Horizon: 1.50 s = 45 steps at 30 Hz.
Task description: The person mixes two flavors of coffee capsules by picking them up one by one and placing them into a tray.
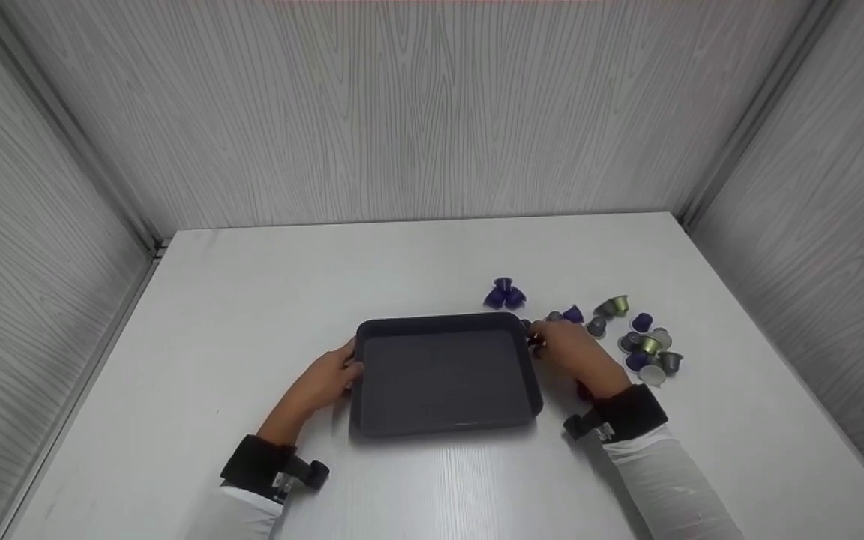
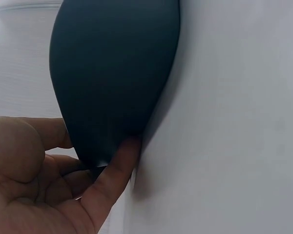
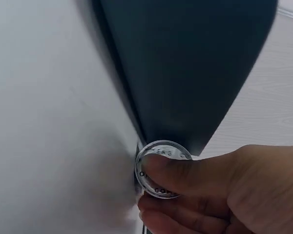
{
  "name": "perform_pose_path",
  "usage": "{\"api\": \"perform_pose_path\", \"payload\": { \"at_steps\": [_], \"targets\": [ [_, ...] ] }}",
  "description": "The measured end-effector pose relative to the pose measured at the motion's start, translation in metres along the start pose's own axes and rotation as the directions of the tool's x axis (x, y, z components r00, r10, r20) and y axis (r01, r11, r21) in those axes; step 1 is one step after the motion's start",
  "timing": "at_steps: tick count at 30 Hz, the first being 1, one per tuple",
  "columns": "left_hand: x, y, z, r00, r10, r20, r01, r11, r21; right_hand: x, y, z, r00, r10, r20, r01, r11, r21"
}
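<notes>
A dark grey rectangular tray (image 1: 447,379) lies between my two hands. My left hand (image 1: 327,379) grips its left side; in the left wrist view a finger reaches under the tray wall (image 2: 115,73). At the far right corner of the tray, my right hand (image 1: 571,351) pinches a coffee capsule (image 3: 168,151). My thumb (image 3: 178,171) presses across the capsule's round printed lid, which faces the right wrist camera. The capsule overlaps the end of the tray wall (image 3: 185,63) there. My other right fingers curl below the capsule.
Three purple capsules (image 1: 505,294) stand clustered behind the tray. Several grey, green and purple capsules (image 1: 649,344) lie scattered to the right, beyond my right hand. A dark red capsule (image 1: 583,390) shows partly beneath my right wrist. Wood-grained panels (image 1: 432,112) enclose the white table (image 1: 274,285).
</notes>
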State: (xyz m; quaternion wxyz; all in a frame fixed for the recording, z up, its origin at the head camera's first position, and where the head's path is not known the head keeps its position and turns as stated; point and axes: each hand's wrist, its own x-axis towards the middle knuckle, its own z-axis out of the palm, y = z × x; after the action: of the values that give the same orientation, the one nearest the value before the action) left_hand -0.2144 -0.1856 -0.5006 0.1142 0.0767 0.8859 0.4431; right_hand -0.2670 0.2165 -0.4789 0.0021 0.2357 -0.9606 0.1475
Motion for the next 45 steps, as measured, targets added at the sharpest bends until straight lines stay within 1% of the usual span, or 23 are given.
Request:
{"api": "perform_pose_path", "payload": {
  "at_steps": [4,8,11,17,20,25,28,30,32,37,42,45],
  "targets": [
    [0.0,0.001,-0.002,1.0,-0.001,0.006,0.001,1.0,-0.004,0.006,0.002,-0.012,1.0,-0.028,0.007,0.028,1.0,0.001],
    [0.001,0.001,-0.001,1.0,0.002,0.016,-0.002,1.0,-0.004,0.015,0.0,-0.024,1.0,-0.016,0.02,0.016,1.0,0.002],
    [0.001,0.0,-0.001,1.0,0.006,0.013,-0.006,1.0,0.009,0.02,-0.007,-0.031,1.0,-0.003,0.021,0.002,1.0,0.006],
    [0.001,-0.001,0.0,1.0,0.02,0.002,-0.02,0.999,0.047,0.031,-0.027,-0.037,0.995,0.084,-0.051,-0.082,0.996,0.039],
    [0.001,-0.001,0.0,1.0,0.029,0.0,-0.029,0.998,0.053,0.036,-0.037,-0.036,0.993,0.092,-0.074,-0.089,0.995,0.041],
    [0.0,-0.001,-0.001,0.999,0.032,0.0,-0.032,0.999,0.04,0.044,-0.057,-0.03,0.995,0.05,-0.09,-0.048,0.999,0.025],
    [-0.001,-0.001,-0.001,0.999,0.035,0.007,-0.035,0.999,0.011,0.049,-0.07,-0.026,0.995,0.024,-0.098,-0.022,0.999,0.026],
    [-0.001,-0.001,0.0,0.999,0.033,0.008,-0.033,0.999,0.006,0.053,-0.079,-0.023,0.995,-0.002,-0.099,0.005,1.0,0.029],
    [-0.001,-0.001,0.0,0.999,0.031,0.021,-0.03,0.999,-0.025,0.057,-0.087,-0.02,0.995,-0.038,-0.095,0.041,0.999,0.035],
    [-0.001,0.001,0.0,0.999,0.023,0.04,-0.02,0.998,-0.062,0.065,-0.105,-0.011,0.989,-0.127,-0.076,0.132,0.99,0.055],
    [-0.001,0.002,0.0,0.999,0.025,0.027,-0.024,0.999,-0.048,0.073,-0.12,-0.001,0.984,-0.178,-0.029,0.179,0.983,0.042],
    [-0.001,0.001,0.0,1.0,0.018,0.022,-0.017,0.999,-0.043,0.075,-0.127,0.005,0.98,-0.199,0.02,0.198,0.98,0.03]
  ]
}}
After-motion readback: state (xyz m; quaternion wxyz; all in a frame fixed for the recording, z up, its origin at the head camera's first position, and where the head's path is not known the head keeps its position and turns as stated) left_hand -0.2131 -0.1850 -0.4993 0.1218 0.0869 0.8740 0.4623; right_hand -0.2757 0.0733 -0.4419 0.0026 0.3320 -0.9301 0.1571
